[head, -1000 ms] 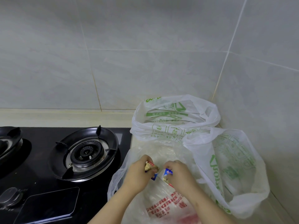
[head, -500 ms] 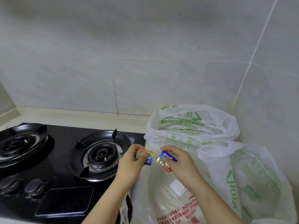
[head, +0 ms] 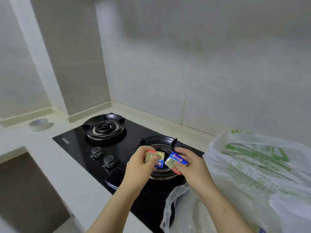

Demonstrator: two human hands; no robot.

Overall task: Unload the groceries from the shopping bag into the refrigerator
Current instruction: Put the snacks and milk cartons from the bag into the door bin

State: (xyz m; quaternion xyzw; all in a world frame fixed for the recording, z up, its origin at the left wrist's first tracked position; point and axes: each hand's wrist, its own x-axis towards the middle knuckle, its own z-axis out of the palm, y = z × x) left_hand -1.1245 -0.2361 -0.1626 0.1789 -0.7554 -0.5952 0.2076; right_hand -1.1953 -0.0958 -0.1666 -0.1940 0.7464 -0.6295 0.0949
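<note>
My left hand (head: 141, 167) pinches a small gold, blue and red foil packet (head: 155, 158). A second packet of the same kind (head: 175, 161) is pinched by my right hand (head: 191, 165). Both hands hover over the right burner (head: 161, 158) of the black gas hob, a short gap between the two packets. White plastic shopping bags with green print (head: 259, 165) stand on the counter to the right, and a clear bag (head: 181, 207) lies below my right forearm. The refrigerator is out of view.
The black glass hob (head: 80, 142) has a second burner (head: 103, 127), two knobs (head: 102, 157) and a dark phone (head: 114, 179) lying near its front edge. A roll of tape (head: 39, 124) sits on the white counter at the left. Tiled walls stand behind.
My view has swung left, away from the bags. Both hands have come out of the bag with the packets and now hang over the right burner.
</note>
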